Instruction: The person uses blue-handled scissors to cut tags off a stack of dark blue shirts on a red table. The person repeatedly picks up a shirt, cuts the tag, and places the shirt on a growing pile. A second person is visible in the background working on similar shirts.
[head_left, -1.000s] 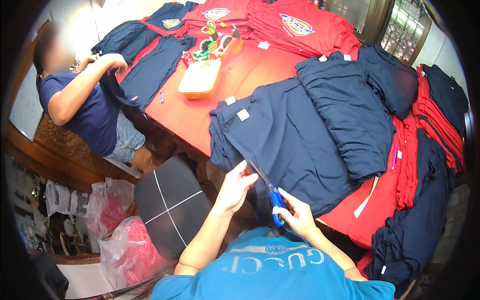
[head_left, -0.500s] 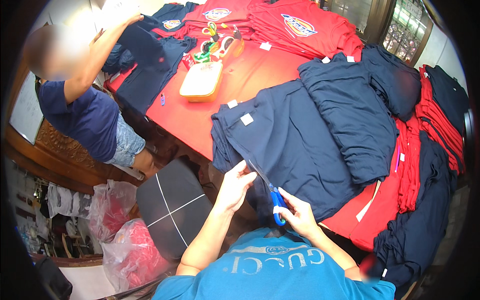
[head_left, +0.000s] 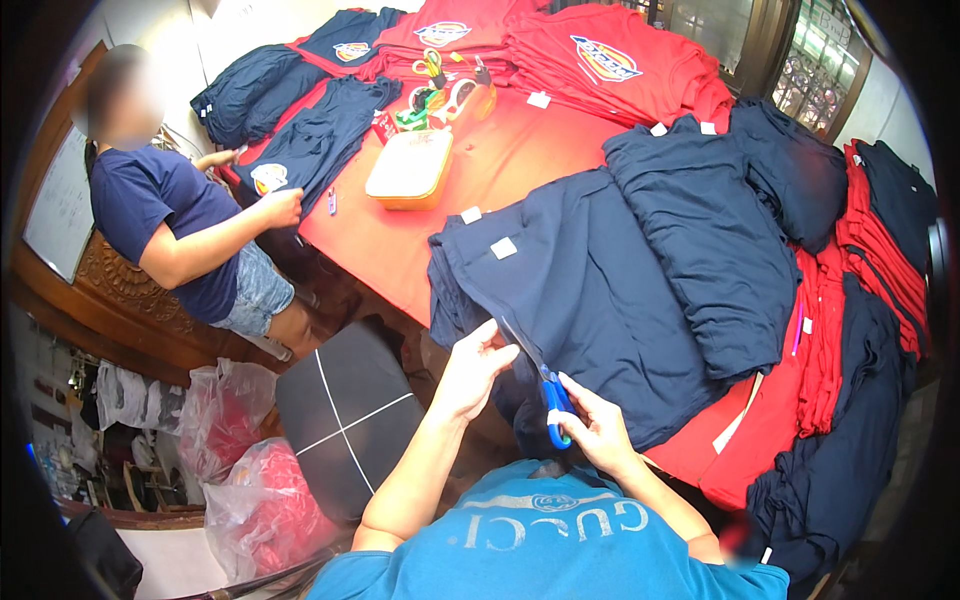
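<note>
In my right hand (head_left: 597,422) is a pair of blue-handled scissors (head_left: 556,400), its blades pointing up and to the left toward my other hand. My left hand (head_left: 474,372) has its thumb and fingers bent together beside the blade tips, at the near left edge of a navy shirt stack (head_left: 570,270); anything pinched there is too small to make out. The blades lie over the navy cloth; whether they are closed on anything cannot be told. White square tags (head_left: 503,248) show on the stack.
A red-covered table (head_left: 370,245) carries a yellow-rimmed box (head_left: 410,170), tape and scissors, and red printed shirts (head_left: 620,70). More navy shirts (head_left: 700,240) lie to the right. At left, a co-worker (head_left: 180,215) handles a navy printed shirt (head_left: 310,150). A black chair (head_left: 350,420) and plastic bags (head_left: 270,500) stand below.
The co-worker's raised arms have come down, and the navy shirt there now lies with its print showing. My hands and the scissors keep nearly the same pose; the view shifts slightly.
</note>
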